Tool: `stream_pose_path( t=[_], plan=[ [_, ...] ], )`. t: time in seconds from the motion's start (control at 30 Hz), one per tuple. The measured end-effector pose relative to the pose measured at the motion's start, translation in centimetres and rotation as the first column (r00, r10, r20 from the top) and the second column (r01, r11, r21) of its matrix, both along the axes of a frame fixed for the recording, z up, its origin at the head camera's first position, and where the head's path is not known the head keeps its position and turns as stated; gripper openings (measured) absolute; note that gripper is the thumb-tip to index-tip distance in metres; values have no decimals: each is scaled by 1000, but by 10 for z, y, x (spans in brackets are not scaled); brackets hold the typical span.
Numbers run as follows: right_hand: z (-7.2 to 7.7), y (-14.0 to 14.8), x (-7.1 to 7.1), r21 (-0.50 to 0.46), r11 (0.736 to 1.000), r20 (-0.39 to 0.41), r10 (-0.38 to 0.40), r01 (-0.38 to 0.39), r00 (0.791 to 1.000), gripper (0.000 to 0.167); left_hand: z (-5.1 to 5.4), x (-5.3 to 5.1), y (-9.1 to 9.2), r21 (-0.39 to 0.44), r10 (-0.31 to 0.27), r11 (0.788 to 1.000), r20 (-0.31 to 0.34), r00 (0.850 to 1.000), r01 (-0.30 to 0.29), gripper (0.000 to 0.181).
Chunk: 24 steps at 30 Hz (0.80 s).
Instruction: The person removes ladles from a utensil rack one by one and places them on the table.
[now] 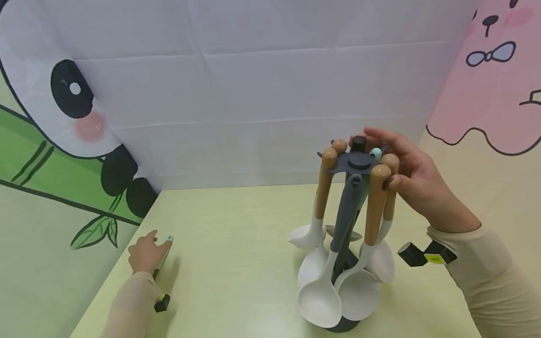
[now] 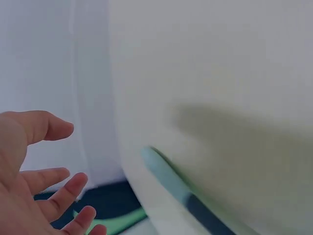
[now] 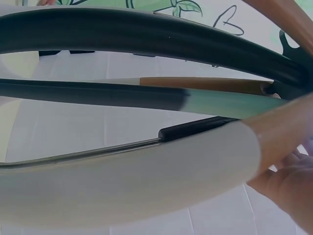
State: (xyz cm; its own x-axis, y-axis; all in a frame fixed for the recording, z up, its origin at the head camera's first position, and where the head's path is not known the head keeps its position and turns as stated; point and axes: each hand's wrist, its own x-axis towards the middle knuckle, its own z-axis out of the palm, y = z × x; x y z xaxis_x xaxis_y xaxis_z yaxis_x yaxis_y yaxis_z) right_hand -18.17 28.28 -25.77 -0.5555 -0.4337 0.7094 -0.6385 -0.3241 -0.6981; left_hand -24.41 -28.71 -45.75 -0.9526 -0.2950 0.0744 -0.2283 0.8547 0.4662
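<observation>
A dark utensil rack (image 1: 360, 162) stands on the table at the right, hung with several kitchen utensils. Among them are a white ladle (image 1: 320, 303) with a grey handle and a wide white spoon-like head (image 1: 359, 295). My right hand (image 1: 412, 176) holds the rack's top, thumb in front beside a wooden handle (image 1: 375, 206) and fingers behind. The rack partly hides those fingers. At the left, my left hand (image 1: 145, 253) has its fingers spread. Near it lies a utensil (image 2: 168, 176) with a mint-green end and dark section; its kind is hidden.
The pale yellow-green table (image 1: 228, 244) meets a white backdrop (image 1: 262, 94) at its far edge. A panda-and-bamboo drawing (image 1: 72, 89) covers the left side, and a pink figure (image 1: 486, 98) the right.
</observation>
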Motion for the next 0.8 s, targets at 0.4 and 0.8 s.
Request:
stream_pose_path(
  t=[0.4, 0.8],
  plan=[
    [0, -3, 5, -8, 999, 13, -51, 52, 999, 71, 72, 9, 87, 112, -208, 957, -374, 904, 267, 58],
    [-2, -5, 10, -17, 992, 35, -123, 123, 992, 70, 108, 39, 167, 65, -431, 797, -635, 641, 600, 53]
  ],
)
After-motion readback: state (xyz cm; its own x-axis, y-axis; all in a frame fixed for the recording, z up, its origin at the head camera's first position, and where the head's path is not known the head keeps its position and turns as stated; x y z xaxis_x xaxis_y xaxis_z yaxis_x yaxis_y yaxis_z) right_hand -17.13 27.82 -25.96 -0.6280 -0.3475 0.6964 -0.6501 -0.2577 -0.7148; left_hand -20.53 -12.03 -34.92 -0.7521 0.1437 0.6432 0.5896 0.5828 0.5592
